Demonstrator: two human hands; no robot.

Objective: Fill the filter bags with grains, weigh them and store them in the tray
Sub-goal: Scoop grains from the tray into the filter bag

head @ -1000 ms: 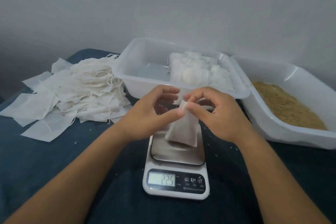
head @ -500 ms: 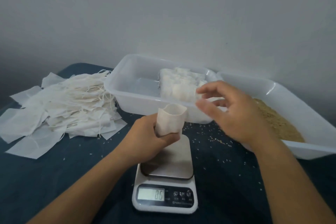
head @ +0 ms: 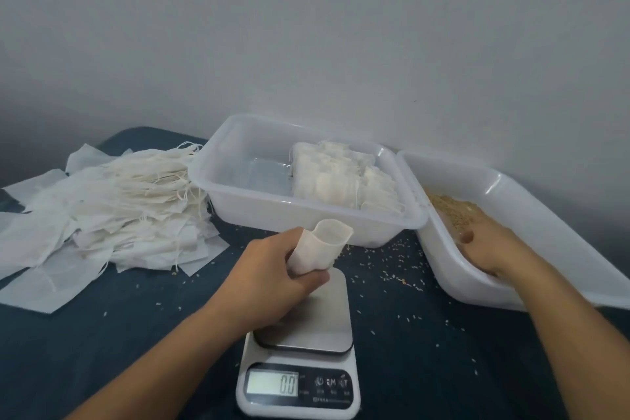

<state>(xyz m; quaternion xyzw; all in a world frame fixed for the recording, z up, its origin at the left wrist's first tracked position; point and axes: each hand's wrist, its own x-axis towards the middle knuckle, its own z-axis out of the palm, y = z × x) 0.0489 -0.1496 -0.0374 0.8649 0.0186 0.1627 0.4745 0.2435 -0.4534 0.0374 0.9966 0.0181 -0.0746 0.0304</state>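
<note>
My left hand (head: 269, 276) grips an empty white filter bag (head: 324, 245) upright, its mouth open, just above the steel plate of the kitchen scale (head: 317, 327), which reads 0.0. My right hand (head: 494, 249) is inside the white grain tray (head: 552, 211) at the right. Its fingers curl down into the brown grains (head: 453, 211), and the fingertips are hidden. The clear storage tray (head: 272, 215) behind the scale holds several filled bags (head: 341, 177) packed at its right side.
A big pile of empty filter bags (head: 119, 201) lies on the dark blue cloth at the left. Loose grains are scattered on the cloth between the scale and the trays. A grey wall stands close behind both trays.
The bag was lifted off the scale, and its reading fell from 22.5 to 0.0. My right hand let go of the bag and moved right, down into the grain tray.
</note>
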